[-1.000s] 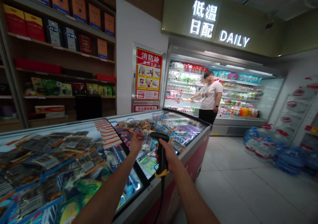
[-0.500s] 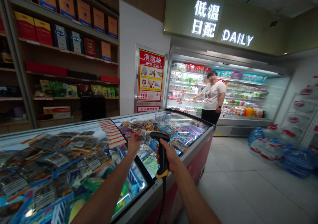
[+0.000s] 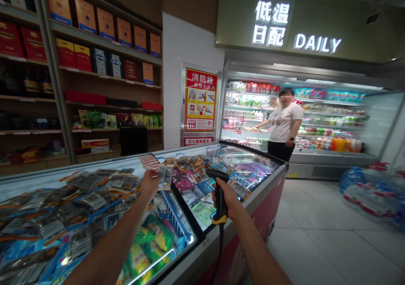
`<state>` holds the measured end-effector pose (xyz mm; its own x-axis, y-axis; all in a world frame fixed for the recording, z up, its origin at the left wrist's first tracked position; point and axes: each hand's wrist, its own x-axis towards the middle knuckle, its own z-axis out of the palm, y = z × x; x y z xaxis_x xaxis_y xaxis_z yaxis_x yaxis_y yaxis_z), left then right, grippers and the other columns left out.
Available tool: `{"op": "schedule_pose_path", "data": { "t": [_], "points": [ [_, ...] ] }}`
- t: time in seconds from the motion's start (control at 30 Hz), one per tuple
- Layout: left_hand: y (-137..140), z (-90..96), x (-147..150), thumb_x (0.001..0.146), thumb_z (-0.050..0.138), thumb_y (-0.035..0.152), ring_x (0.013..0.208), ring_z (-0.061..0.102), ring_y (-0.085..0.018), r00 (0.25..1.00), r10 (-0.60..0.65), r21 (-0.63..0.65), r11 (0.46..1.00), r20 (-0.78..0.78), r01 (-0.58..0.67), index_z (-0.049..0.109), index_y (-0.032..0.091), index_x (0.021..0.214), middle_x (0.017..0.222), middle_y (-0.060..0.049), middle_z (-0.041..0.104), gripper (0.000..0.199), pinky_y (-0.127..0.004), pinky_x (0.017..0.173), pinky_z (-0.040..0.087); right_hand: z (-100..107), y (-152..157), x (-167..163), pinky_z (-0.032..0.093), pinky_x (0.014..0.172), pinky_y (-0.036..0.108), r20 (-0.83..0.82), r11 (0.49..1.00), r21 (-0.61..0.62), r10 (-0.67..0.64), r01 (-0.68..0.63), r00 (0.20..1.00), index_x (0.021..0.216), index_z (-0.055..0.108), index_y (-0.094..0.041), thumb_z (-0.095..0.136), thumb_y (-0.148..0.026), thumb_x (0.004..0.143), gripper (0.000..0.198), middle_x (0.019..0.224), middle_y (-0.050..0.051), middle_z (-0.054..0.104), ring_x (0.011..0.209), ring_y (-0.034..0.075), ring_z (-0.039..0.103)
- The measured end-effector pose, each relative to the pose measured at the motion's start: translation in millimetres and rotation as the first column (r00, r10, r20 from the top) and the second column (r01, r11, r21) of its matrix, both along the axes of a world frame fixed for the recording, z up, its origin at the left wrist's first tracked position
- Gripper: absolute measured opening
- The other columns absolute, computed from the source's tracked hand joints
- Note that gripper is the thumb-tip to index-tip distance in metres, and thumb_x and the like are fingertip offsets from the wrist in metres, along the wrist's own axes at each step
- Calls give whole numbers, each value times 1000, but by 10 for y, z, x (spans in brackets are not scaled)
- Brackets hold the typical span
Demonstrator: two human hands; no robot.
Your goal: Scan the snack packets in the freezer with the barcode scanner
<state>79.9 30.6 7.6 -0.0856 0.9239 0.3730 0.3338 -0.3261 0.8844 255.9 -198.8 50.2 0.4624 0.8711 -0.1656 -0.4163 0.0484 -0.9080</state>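
My right hand (image 3: pixel 228 198) is wrapped round the black grip of a barcode scanner (image 3: pixel 219 200) with a yellow base and a cable hanging down. My left hand (image 3: pixel 149 183) pinches a small packet (image 3: pixel 165 177) by its left edge, with the printed face showing. Both hands are above the glass top of a chest freezer (image 3: pixel 202 235). Left of my left hand, many flat packets (image 3: pixel 91 200) with blue and orange edges lie spread on the glass. Beyond the scanner lies another heap of packets (image 3: pixel 198 163).
A person (image 3: pixel 284 122) in a white top stands at the lit fridge shelves (image 3: pixel 329 131). Water bottles (image 3: pixel 370 192) stand on the floor at right. Shelves with boxes (image 3: pixel 107 65) line the left wall. A striped paper (image 3: pixel 148 162) lies on the freezer.
My left hand has moved left with the packet, away from the scanner. The scanner stays in my right hand. The view has turned slightly left.
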Motion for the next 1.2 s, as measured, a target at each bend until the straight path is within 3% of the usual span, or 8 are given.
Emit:
{"op": "schedule_pose_path", "data": {
  "t": [0.27,0.4,0.53,0.67,0.83,1.0,1.2],
  "points": [
    [220,180,-584,75,50,23,68,54,-12,960,198,-77,973,-197,-217,51,13,97,80,-2,57,24,-30,64,45,2,16,197,36,32,20,62,995,0,-97,97,993,69,49,-16,56,-46,63,31,47,-3,49,37,8,45],
    [244,299,-737,64,54,9,77,55,-21,907,322,-73,933,-272,-353,50,15,93,72,-1,57,29,-35,68,43,-9,-24,359,36,32,20,82,989,-8,-144,145,986,66,48,-16,55,-44,65,29,47,-3,49,36,8,44],
    [153,380,-667,60,52,7,99,46,-29,869,397,17,911,-294,-411,48,15,94,96,-4,55,35,-39,80,37,-44,-114,553,36,32,21,99,981,-3,-191,192,977,66,49,-16,56,-45,65,30,47,-3,49,36,8,44],
    [-43,395,-208,62,50,9,110,36,-31,888,349,152,936,-300,-317,47,16,101,117,-9,43,40,-42,88,31,-78,-231,754,37,33,21,95,960,-5,-277,278,956,65,49,-15,56,-43,65,29,46,-2,50,36,9,45],
    [-386,271,779,61,52,9,104,43,-26,940,55,198,980,-336,13,52,14,96,106,-11,52,35,-36,87,33,-140,-365,986,37,33,21,68,941,-10,-338,340,939,67,49,-16,58,-42,63,28,46,-2,50,36,9,45],
    [-841,-18,1692,59,54,6,97,50,-20,913,-232,101,955,-334,280,55,15,93,100,-9,58,34,-32,84,35,-214,-491,1163,36,32,20,42,931,-7,-366,366,930,67,48,-17,58,-42,63,27,45,-4,49,36,8,45],
    [-1234,-210,2346,60,59,19,94,53,-22,837,-432,-60,897,-336,439,56,17,97,99,-10,61,36,-30,79,36,-284,-583,1322,37,33,21,62,914,-32,-403,405,913,69,49,-17,59,-45,60,32,45,-4,50,36,9,45]
  ]
}}
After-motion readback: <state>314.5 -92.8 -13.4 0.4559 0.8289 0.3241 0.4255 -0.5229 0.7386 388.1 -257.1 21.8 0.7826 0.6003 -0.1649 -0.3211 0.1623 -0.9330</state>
